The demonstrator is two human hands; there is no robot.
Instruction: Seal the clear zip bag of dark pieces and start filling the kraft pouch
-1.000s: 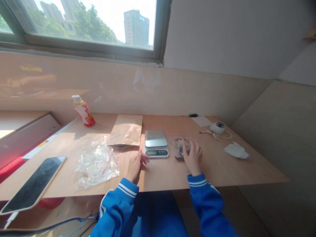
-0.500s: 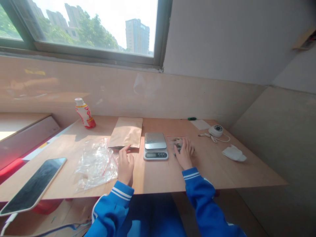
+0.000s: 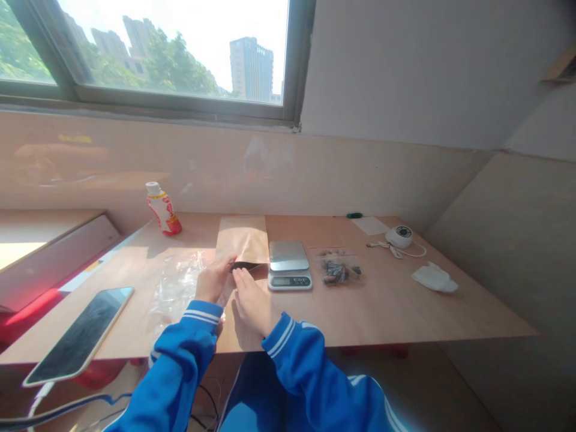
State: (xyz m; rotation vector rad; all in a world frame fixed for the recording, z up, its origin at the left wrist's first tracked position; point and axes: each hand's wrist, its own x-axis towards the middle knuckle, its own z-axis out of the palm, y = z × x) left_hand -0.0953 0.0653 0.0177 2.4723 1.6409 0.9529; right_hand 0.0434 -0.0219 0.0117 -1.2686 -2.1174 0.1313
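A kraft paper pouch (image 3: 243,239) with a dark lower edge lies on the wooden table (image 3: 382,318), left of the digital kitchen scale (image 3: 289,267). My left hand (image 3: 213,279) pinches the pouch's lower edge. Just below that edge, my right hand (image 3: 252,303) rests with its fingers apart, touching nothing I can make out. A small clear bag of dark pieces (image 3: 336,268) lies right of the scale, untouched. A crumpled clear plastic bag (image 3: 177,282) sits partly behind my left wrist.
A smartphone (image 3: 81,334) with a cable lies at the table's left. A drink bottle (image 3: 162,210) stands at the back. A white dome camera (image 3: 398,237) with its cord, a paper sheet (image 3: 369,225), a green marker (image 3: 354,215) and a white cloth (image 3: 434,278) lie to the right.
My right hand has left the small clear bag and moved left beside my left hand. My left hand has taken the pouch's lower edge, and the pouch now sits straighter.
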